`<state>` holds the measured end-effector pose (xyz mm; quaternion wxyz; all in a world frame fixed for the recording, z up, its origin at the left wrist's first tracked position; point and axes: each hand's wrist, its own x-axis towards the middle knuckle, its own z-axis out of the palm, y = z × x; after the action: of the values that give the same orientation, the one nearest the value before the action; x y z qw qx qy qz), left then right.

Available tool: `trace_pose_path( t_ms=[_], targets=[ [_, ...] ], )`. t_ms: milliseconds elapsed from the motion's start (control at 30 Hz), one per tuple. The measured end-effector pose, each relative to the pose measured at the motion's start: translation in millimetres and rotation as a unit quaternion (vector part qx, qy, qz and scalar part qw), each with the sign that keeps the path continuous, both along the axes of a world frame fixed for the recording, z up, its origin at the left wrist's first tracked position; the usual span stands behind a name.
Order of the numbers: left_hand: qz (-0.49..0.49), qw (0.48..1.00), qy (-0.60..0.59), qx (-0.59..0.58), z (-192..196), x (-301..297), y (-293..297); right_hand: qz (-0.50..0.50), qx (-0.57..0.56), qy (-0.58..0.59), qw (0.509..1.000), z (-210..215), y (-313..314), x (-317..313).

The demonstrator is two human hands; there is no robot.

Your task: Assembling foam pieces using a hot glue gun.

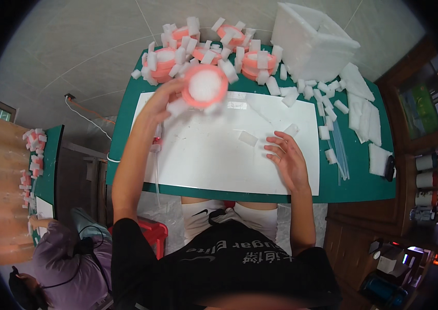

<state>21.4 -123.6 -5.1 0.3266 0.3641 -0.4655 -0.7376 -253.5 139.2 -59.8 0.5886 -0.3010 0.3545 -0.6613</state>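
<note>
A round pink-rimmed foam piece with a white centre is up over the far left part of the white board. My left hand grips it by its left edge, and white foam blocks stick out below it. My right hand hovers over the board's right side, fingers apart and holding nothing. Close to its fingertips lies a small white foam block. Another pale rectangular block rests a little to the left of it. Beside my left forearm is a slim item with a red part, partly hidden.
Several similar pink and white foam pieces are heaped along the green table's far edge. A large white foam box stands behind. Loose blocks, foam sheets and clear sticks lie right. Another person works at left.
</note>
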Motion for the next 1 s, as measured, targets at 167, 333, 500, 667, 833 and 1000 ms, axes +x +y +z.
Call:
trace_pose_path(
  t_ms=[167,333,500,667,833,1000],
  targets=[
    [0.013,0.999,0.029,-0.017,-16,-9,-100,-0.002,0.009,0.04,0.999,-3,3,2],
    [0.1,0.994,-0.039,-0.021,-10,-55,-126,-0.006,0.014,0.067,0.998,4,10,-1],
    [0.174,0.978,-0.107,-0.034,-8,-78,-124,-0.004,0.007,0.083,0.996,5,15,-3],
    [0.18,0.98,-0.059,-0.057,-9,-78,-115,-0.002,0.0,0.09,0.996,6,17,0],
    [0.159,0.986,0.035,-0.039,-11,-63,-89,0.001,-0.006,0.101,0.995,5,17,-3],
    [0.148,0.982,-0.016,-0.12,-9,-40,-55,0.019,-0.012,0.107,0.994,8,8,3]
  ],
)
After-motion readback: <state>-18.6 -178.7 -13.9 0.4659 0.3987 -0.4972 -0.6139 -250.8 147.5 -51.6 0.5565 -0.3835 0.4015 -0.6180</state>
